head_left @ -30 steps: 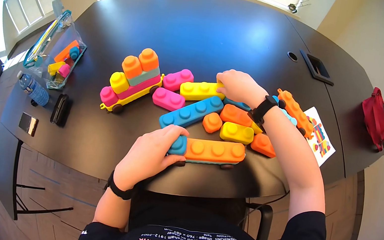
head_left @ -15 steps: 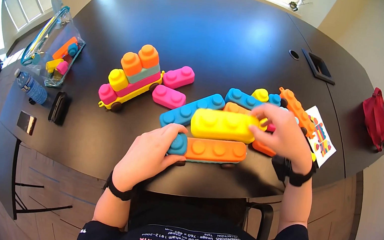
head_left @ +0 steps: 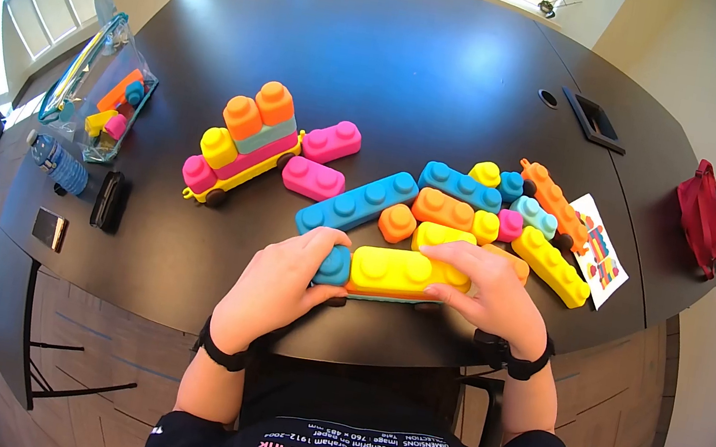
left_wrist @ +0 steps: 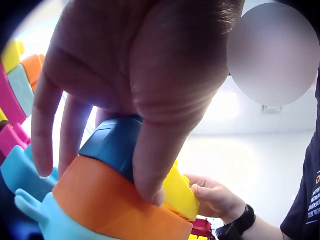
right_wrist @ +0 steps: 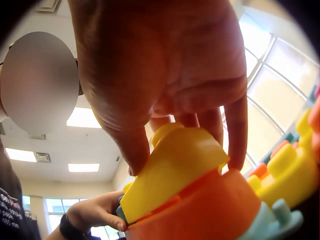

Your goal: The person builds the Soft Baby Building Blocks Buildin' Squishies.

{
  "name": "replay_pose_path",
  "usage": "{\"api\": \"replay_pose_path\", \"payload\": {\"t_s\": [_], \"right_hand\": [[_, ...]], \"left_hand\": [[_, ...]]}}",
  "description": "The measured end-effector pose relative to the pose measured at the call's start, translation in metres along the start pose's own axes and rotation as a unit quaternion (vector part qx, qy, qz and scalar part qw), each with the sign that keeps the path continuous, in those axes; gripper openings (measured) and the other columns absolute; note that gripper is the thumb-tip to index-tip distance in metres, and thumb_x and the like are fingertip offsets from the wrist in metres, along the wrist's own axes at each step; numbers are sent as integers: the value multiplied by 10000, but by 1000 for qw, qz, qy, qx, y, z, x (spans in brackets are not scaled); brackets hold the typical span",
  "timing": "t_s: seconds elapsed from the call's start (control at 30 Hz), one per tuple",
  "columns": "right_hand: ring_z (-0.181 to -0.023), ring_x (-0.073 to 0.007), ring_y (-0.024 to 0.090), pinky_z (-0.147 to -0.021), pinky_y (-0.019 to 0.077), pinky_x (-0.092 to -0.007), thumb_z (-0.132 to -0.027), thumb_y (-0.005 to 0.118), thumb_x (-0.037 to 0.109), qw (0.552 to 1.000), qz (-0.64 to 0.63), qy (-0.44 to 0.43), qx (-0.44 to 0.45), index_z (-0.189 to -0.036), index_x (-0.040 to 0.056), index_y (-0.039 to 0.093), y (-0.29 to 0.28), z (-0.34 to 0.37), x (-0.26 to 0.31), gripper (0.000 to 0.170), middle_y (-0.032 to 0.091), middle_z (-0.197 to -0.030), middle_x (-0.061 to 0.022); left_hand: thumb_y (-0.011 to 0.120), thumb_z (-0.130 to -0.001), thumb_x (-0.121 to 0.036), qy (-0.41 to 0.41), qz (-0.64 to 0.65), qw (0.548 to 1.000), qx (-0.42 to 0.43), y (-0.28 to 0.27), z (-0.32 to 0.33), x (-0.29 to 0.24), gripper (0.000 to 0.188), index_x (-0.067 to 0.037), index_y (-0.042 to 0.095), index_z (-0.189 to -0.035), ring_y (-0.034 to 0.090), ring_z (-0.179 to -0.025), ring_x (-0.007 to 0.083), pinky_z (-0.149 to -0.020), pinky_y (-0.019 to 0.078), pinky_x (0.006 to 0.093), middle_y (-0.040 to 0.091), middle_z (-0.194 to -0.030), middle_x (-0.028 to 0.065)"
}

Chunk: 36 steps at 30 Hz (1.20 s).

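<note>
My left hand [head_left: 278, 286] grips a small blue block [head_left: 333, 266] at the left end of a long orange block [left_wrist: 115, 200], which lies on a light-blue wheeled base [left_wrist: 65, 220]. My right hand [head_left: 500, 302] holds a long yellow block [head_left: 397, 270] by its right end, thumb on the near side and fingers over the far side. The yellow block lies along the top of the orange block [right_wrist: 200, 205], beside the blue one. In the right wrist view a narrow uneven gap shows between yellow and orange.
Loose blocks, including a long blue one [head_left: 356, 205] and two pink ones [head_left: 313, 180], lie beyond my hands. A stacked yellow wagon [head_left: 256, 172] stands left, an orange wheeled base [head_left: 553, 206] and a picture sheet [head_left: 600, 262] right. A bag [head_left: 101, 103] and bottle [head_left: 59, 162] are far left.
My right hand has brought the long yellow block from among the loose blocks toward me, down onto the orange block. My left hand has kept its grip on the small blue block.
</note>
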State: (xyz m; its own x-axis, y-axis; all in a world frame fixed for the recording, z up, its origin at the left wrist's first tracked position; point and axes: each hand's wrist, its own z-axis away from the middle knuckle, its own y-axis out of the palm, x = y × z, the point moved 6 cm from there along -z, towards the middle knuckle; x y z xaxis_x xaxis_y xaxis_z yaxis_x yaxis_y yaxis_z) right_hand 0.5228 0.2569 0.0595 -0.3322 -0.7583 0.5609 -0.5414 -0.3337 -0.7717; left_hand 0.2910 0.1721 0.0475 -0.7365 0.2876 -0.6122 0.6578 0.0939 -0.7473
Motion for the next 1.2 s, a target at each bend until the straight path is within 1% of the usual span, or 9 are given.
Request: {"api": "replay_pose_path", "payload": {"t_s": [0.33,0.43,0.63,0.73,0.83,0.93,0.97,1.03,1.2], "right_hand": [[-1111,-350,704,-953,560,-406,-942,799,245,999,-41,11,-12,-1320,79,683,7,5,-6,430,730,-1204,-163],[-1104,-350,704,-948,559,-405,-941,802,270,999,-12,45,4,-1321,71,681,3,6,-6,446,728,-1211,-165],[-1086,-352,707,-936,556,-401,-923,815,286,997,-2,79,-15,-1319,45,673,-11,17,-13,485,736,-1192,-178],[-1077,-360,708,-937,554,-402,-925,811,268,996,2,87,-19,-1317,37,671,-10,19,-13,476,737,-1180,-188],[-1072,-370,706,-936,553,-405,-931,805,255,996,-8,90,-22,-1313,30,669,-9,19,-12,464,734,-1178,-194],[-982,-310,708,-899,579,-369,-914,821,200,997,-5,65,-43,-1325,44,669,-5,19,-14,465,718,-1118,-160],[-982,-310,708,-899,579,-369,-914,821,200,997,-5,64,-43,-1325,44,669,-4,19,-15,465,718,-1118,-160],[-1058,-376,703,-923,554,-403,-936,802,251,996,-19,78,-36,-1326,35,648,-2,20,-17,471,723,-1201,-189],[-1029,-377,698,-905,552,-402,-939,800,248,996,-24,76,-36,-1338,41,636,-1,19,-16,478,716,-1206,-184]], "left_hand": [[896,-797,-165,1,-3,1000,1,0,-2,0,550,-93,601,-1256,673,-1025,428,-844,559,447,702,-1138,153],[854,-840,-183,1,-12,1000,6,1,-4,-1,498,-106,575,-1245,681,-1022,385,-821,555,467,685,-1139,113],[895,-804,-168,-12,-11,1000,-9,2,-7,5,551,-93,600,-1263,671,-1038,445,-855,561,450,703,-1154,170],[861,-837,-196,13,-3,1000,-5,3,-10,5,524,-94,576,-1265,664,-1056,403,-846,552,476,675,-1173,133],[898,-802,-160,16,1,1000,10,-1,-10,7,635,-82,572,-1341,682,-1116,401,-913,561,429,690,-1235,171],[844,-852,-135,-33,157,987,6,-20,-19,28,655,-73,549,-1434,668,-1218,243,-985,568,399,677,-1323,97],[780,-898,-99,-32,168,985,-20,-30,-25,32,571,-37,551,-1417,671,-1217,245,-988,571,394,676,-1315,122],[735,-924,-72,-2,39,998,-58,-46,-42,39,512,-7,554,-1398,684,-1164,291,-987,563,391,681,-1261,143],[710,-942,-68,43,-128,991,-8,-27,-113,68,417,8,564,-1325,669,-1099,410,-986,553,445,678,-1202,204]]}}
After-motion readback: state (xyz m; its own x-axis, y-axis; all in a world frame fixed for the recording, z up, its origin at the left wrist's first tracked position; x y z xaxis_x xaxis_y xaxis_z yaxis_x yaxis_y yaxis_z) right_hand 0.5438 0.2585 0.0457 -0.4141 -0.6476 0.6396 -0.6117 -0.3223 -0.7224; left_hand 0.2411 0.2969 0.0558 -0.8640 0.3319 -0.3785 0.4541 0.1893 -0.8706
